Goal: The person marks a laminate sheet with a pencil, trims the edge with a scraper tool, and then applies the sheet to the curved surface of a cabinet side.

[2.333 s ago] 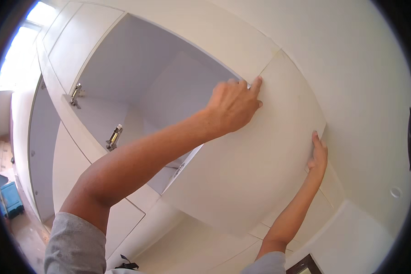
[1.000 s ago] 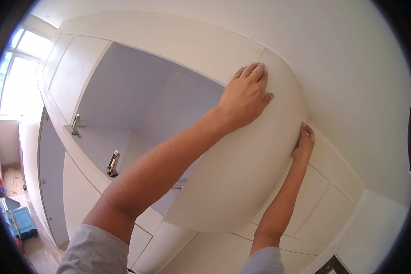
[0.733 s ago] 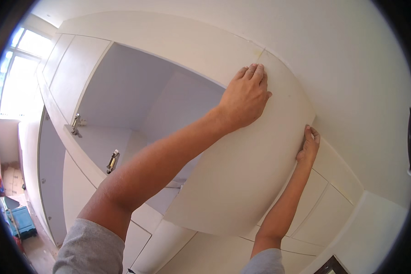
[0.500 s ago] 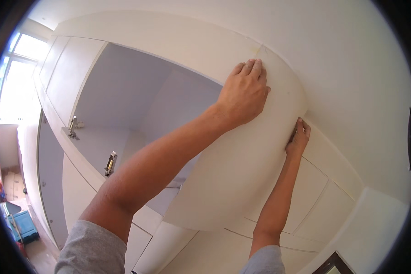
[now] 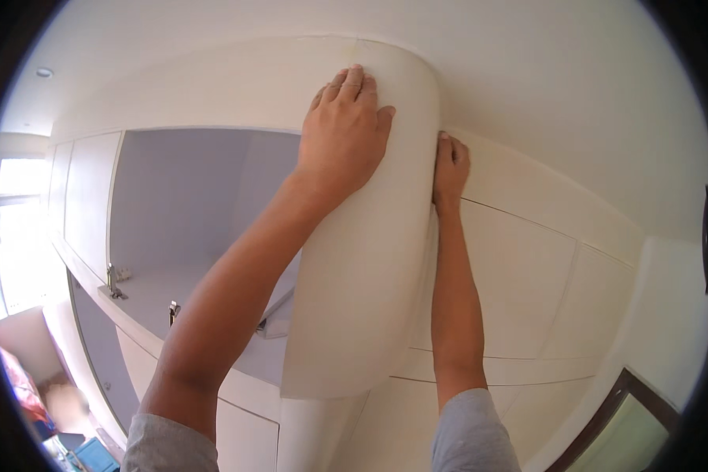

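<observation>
A curved cream panel (image 5: 362,291) stands upright at the rounded corner of a run of cream wall cabinets, close under the ceiling. My left hand (image 5: 344,130) lies on the upper part of the panel, its fingers stretched upward and the thumb out to the right. At the panel's right edge, my right hand (image 5: 451,171) has its fingers curled in against that edge; its fingertips are partly hidden. The panel's lower end sits in front of a rounded cream cabinet part (image 5: 315,429) below.
Left of the panel is a doorless cabinet opening with a grey interior (image 5: 181,189). Metal hinges (image 5: 116,282) stick up at its lower edge. Flat cabinet doors (image 5: 519,275) continue on the right. A dark-framed door (image 5: 637,417) is at lower right, a bright window (image 5: 20,228) at far left.
My view has turned, so the panel and both hands appear further left and higher. Both hands keep their places on the panel.
</observation>
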### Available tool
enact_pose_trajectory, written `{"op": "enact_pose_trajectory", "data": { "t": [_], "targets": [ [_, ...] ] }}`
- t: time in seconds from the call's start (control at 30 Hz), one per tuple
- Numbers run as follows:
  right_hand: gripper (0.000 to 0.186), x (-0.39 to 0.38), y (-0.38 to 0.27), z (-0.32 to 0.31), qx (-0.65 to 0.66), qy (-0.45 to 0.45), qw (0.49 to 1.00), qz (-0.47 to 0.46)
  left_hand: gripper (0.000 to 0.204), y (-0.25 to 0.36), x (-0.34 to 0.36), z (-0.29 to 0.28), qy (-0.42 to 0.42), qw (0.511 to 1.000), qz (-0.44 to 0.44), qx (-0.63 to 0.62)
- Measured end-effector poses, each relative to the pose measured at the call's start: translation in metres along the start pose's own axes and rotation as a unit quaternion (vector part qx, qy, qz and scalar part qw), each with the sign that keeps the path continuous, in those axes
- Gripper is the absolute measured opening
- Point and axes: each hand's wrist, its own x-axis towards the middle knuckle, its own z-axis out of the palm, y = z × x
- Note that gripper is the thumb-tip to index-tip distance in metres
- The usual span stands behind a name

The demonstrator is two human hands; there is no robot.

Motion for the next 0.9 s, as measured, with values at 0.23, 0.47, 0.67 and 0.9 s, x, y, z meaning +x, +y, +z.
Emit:
{"op": "enact_pose_trajectory", "data": {
  "t": [0.23, 0.47, 0.67, 0.9],
  "targets": [
    [0.043, -0.014, 0.004, 0.04, 0.24, 0.044, 0.965, 0.094, 0.048, -0.002, 0.0, -0.001, 0.011, 1.0, 0.0, 0.002],
    [0.052, -0.013, -0.002, 0.037, 0.143, 0.047, 0.975, 0.166, 0.048, 0.006, 0.005, -0.006, 0.003, 1.0, 0.014, 0.003],
    [0.051, -0.024, -0.001, 0.015, 0.144, -0.069, 0.972, 0.173, 0.053, 0.004, 0.003, -0.008, -0.016, 1.0, -0.016, 0.004],
    [0.06, -0.039, 0.0, 0.031, 0.309, -0.083, 0.942, 0.103, 0.054, 0.007, 0.007, -0.008, -0.017, 1.0, -0.006, 0.019]
  ]
}}
